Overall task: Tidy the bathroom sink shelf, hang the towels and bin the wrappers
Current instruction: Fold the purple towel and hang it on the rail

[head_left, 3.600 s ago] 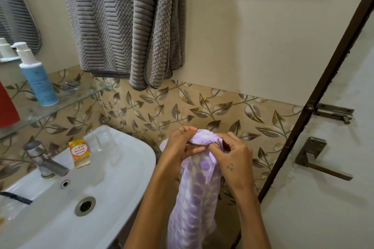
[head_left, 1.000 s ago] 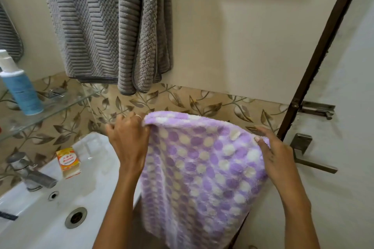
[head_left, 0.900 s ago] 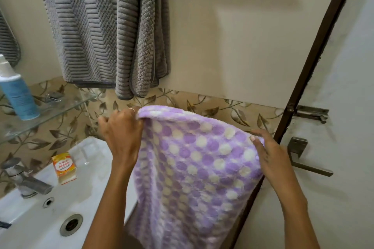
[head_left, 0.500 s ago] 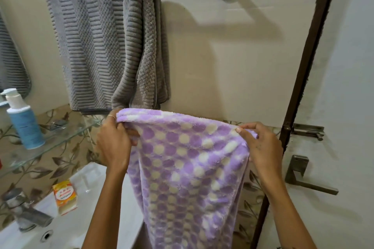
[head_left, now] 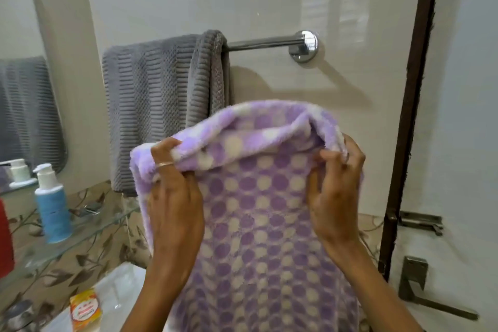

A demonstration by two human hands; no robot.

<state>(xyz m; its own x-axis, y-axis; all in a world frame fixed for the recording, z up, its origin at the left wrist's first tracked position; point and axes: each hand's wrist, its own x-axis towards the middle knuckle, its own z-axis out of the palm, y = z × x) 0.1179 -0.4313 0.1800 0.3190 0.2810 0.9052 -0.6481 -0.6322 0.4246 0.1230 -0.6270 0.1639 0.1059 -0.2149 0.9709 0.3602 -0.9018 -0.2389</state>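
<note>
A purple towel with white dots (head_left: 258, 213) is held up in front of me, its top edge folded over toward the wall. My left hand (head_left: 175, 194) grips its upper left corner and my right hand (head_left: 334, 191) grips its upper right corner. Above and behind it a chrome towel bar (head_left: 264, 42) runs along the white wall, bare on its right half. A grey ribbed towel (head_left: 161, 105) hangs over the bar's left half. The purple towel's top edge is below the bar and apart from it.
A glass shelf (head_left: 89, 226) at the left carries a blue pump bottle (head_left: 52, 205) and a red item at the frame edge. An orange soap packet (head_left: 85, 310) lies on the white sink rim. A dark door frame (head_left: 409, 116) and a door handle (head_left: 420, 291) stand at the right.
Both hands have raised the purple towel from below the grey towel up toward the bar, and its top edge now folds over. My view has tilted up, so the whole bar shows.
</note>
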